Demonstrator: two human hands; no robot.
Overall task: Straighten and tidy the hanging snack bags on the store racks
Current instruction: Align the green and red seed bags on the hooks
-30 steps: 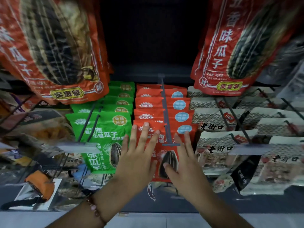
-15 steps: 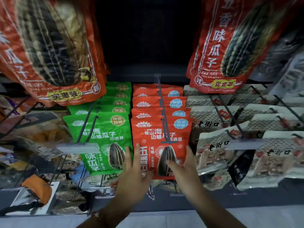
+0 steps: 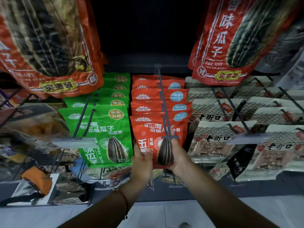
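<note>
Front red sunflower-seed bag [image 3: 158, 137] on the centre peg hook [image 3: 164, 109] is gripped at its lower corners between left hand [image 3: 142, 162] and right hand [image 3: 178, 155], being squared; flush alignment with the bags behind is needed next.

My left hand [image 3: 141, 163] and right hand [image 3: 178, 155] cover the bottom corners of the front red sunflower seed bag [image 3: 158, 134], and I can't see the fingers tucked behind it. The big red bags up top, left [image 3: 49, 46] and right [image 3: 230, 43], are cut off by the frame edge. The packets at lower left [image 3: 32, 132] are too blurred for me to identify.
</note>
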